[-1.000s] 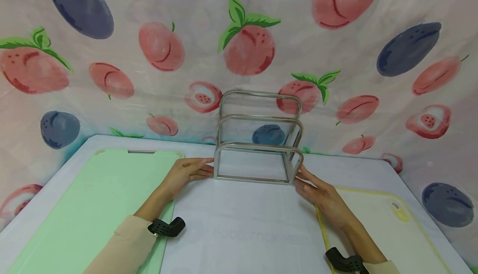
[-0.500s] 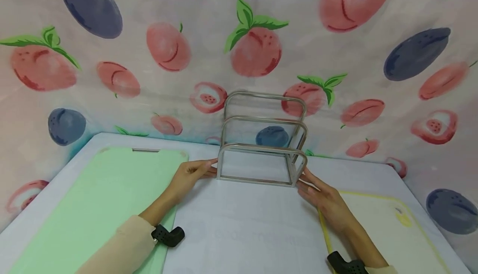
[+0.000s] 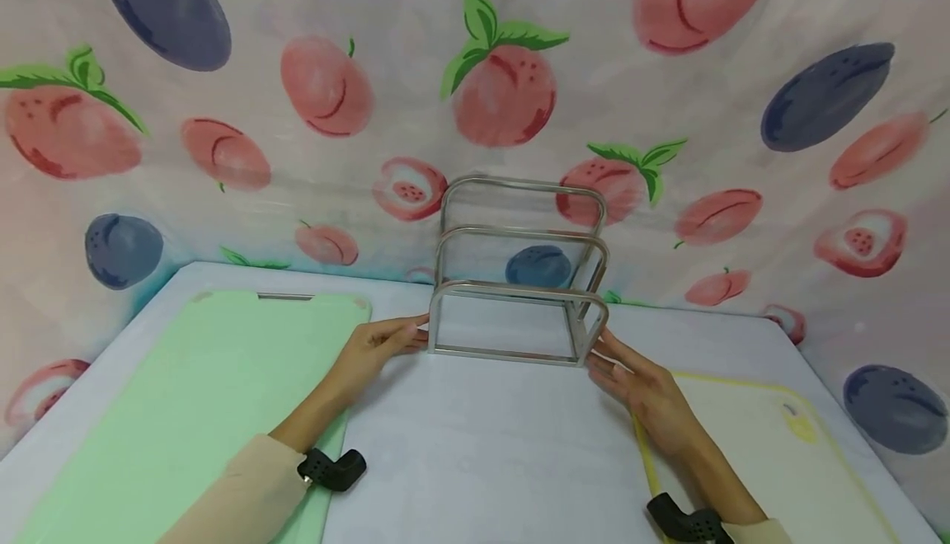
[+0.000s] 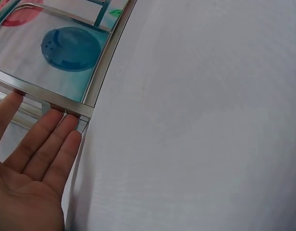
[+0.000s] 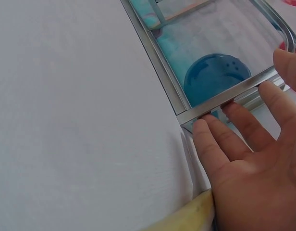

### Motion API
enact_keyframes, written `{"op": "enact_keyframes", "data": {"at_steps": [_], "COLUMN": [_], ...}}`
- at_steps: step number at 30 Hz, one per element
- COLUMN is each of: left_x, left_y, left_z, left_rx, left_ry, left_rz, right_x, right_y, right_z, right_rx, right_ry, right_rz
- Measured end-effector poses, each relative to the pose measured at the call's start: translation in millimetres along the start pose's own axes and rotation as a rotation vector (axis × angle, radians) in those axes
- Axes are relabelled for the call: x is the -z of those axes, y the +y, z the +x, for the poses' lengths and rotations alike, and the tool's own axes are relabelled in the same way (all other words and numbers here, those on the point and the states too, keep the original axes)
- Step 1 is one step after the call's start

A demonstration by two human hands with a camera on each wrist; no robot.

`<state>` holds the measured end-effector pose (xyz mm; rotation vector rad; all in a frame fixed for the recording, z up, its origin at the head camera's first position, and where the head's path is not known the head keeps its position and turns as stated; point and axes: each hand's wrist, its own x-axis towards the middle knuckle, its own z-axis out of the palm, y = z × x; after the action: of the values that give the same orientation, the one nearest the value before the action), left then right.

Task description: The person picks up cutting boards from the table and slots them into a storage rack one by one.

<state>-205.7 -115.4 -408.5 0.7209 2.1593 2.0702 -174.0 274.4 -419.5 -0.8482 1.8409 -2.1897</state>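
A shiny metal rack (image 3: 519, 287) with several rounded upright loops stands near the table's back edge in the head view. My left hand (image 3: 371, 354) is at its left side, and my right hand (image 3: 653, 400) is at its right side. In the left wrist view, the straight fingers (image 4: 47, 139) touch the rack's side bar (image 4: 42, 96) near a lower corner. The right wrist view likewise has straight fingertips (image 5: 228, 105) against the metal frame (image 5: 225, 98). Neither hand curls round the rack.
On the left lies a light green cutting board (image 3: 200, 396), partly under the left forearm. A white cutting board with a yellow rim (image 3: 764, 445) lies at the right, partly behind the right forearm. Behind the white-covered table (image 3: 475, 461) hangs a fruit-print cloth (image 3: 401, 49).
The head view shifts slightly. Both hands stay at the rack's sides, and the rack keeps its place on the table.
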Motion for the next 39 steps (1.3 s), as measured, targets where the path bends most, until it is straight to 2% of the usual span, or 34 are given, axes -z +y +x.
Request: {"op": "enact_keyframes", "data": {"at_steps": [6, 12, 16, 22, 26, 32, 37, 39], "left_x": [-1.1, -1.2, 1.1, 5.6, 5.9, 5.3, -1.4, -2.3], "left_y": [8.4, 7.7, 1.2, -14.9, -17.4, -14.6, 3.3, 3.7], "left_z": [-1.5, -1.4, 0.2, 3.3, 4.2, 3.3, -1.8, -2.1], "left_rx": [-0.004, 0.011, 0.014, 0.020, 0.018, 0.036, 0.060, 0.068], "left_ry": [0.018, 0.023, 0.019, 0.019, 0.030, 0.027, 0.039, 0.049], "left_rz": [0.057, 0.005, -0.017, 0.007, 0.004, -0.002, 0.041, 0.045], "right_x": [0, 1, 0, 0, 1, 0, 0, 1], "right_y": [0, 0, -1, -1, -1, -3, -3, -3], "right_z": [0, 0, -1, -1, 0, 1, 0, 0], "right_rx": [-0.026, -0.033, -0.064, -0.070, -0.068, -0.069, -0.078, -0.072], "right_ry": [0.032, 0.020, 0.034, 0.040, 0.036, 0.037, 0.053, 0.047], "right_rz": [0.000, 0.016, -0.018, -0.018, -0.013, -0.003, 0.015, 0.013]}}
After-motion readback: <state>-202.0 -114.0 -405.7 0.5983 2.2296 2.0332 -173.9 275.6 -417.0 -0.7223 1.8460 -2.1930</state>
